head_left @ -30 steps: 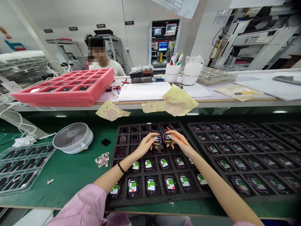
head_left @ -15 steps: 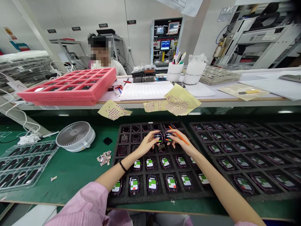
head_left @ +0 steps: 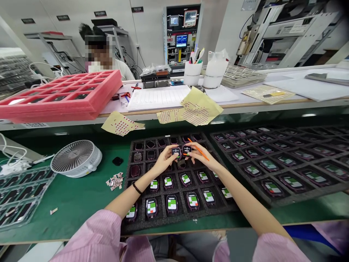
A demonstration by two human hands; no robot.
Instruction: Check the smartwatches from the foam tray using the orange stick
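Observation:
My left hand [head_left: 165, 160] is closed around a small watch with a lit screen [head_left: 176, 150], its thumb over the lower part of the screen. Beside it, a second lit watch [head_left: 187, 149] is gripped in my right hand [head_left: 201, 154]. A thin orange stick [head_left: 203, 154], perhaps a pen or tool, is also tucked in the right fingers. Both hands are over a black foam tray [head_left: 174, 219] of watches in separate pockets. Front-row watches [head_left: 172, 203] show green and white screens; those in the back rows [head_left: 139, 146] are dark.
Another foam tray of watches [head_left: 289, 195] lies to the right. On the left are a white fan [head_left: 76, 158], small paper scraps [head_left: 115, 181] and a clear plastic tray [head_left: 27, 218]. The shelf ahead bears a pink foam tray [head_left: 94, 111]; a person [head_left: 124, 69] sits behind it.
The view has turned slightly right, so the scene has shifted left. Both watches stay in my hands, and less colour shows on their screens.

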